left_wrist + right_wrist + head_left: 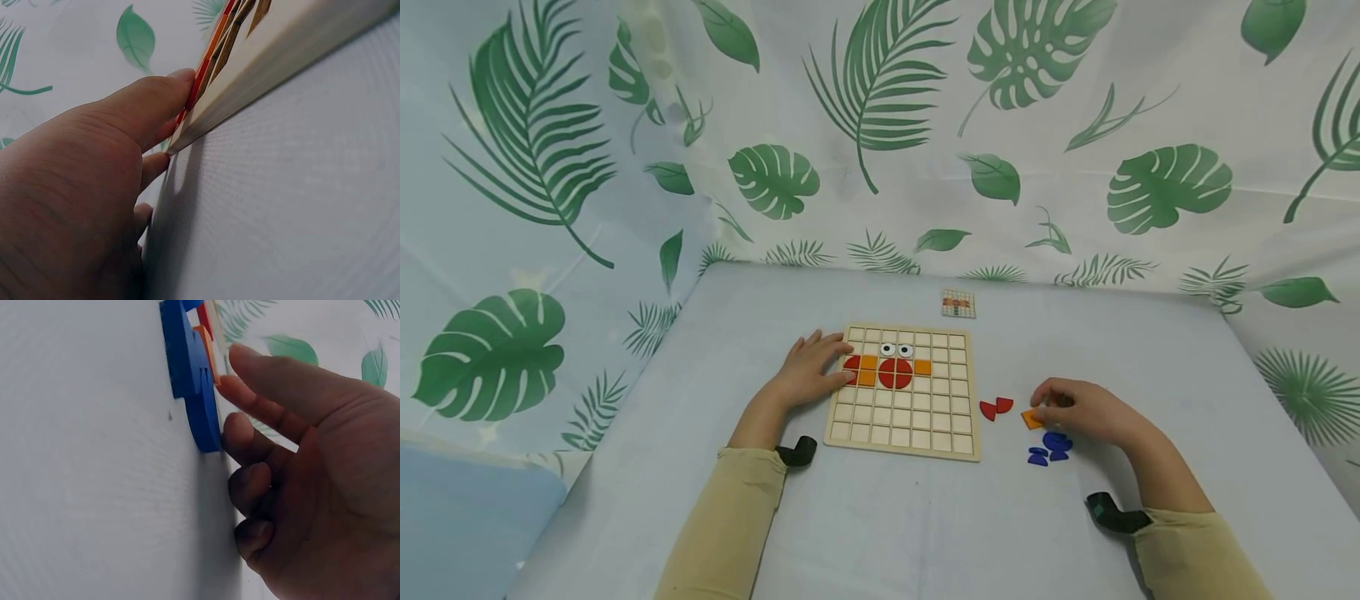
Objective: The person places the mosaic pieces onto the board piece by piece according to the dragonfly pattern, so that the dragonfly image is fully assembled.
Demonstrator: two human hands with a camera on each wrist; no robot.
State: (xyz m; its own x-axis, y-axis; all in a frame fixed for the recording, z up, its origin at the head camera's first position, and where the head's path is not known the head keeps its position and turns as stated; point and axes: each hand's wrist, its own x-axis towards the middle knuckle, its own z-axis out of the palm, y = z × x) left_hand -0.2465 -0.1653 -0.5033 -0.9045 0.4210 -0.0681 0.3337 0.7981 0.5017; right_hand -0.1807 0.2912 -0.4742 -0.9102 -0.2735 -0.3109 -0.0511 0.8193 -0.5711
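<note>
A: Where does the grid board lie, and what is set in it?
B: The grid board (901,417) lies flat on the white table (880,517). Two round eye pieces (897,350) sit side by side on its far part, above a red disc (896,374) of several pieces; an orange tile pair (867,371) lies to the left of the disc and a single orange tile (922,367) to the right.

A: How is the left hand (808,372) placed?
B: At the board's left edge, fingers spread apart, the thumb touching the red pieces (852,364) there, which it partly covers.

A: And the right hand (1081,410)?
B: To the right of the board, at a loose orange piece (1032,420) on the table. The index fingertip touches this piece; thumb and index finger stand apart, the other fingers loosely bent.

A: What lies about it?
B: Blue pieces (1057,442) form a cluster on the near side. Two red quarter-discs (996,407) lie between the board and the orange piece. A small patterned card (958,304) lies beyond the board's far edge.
</note>
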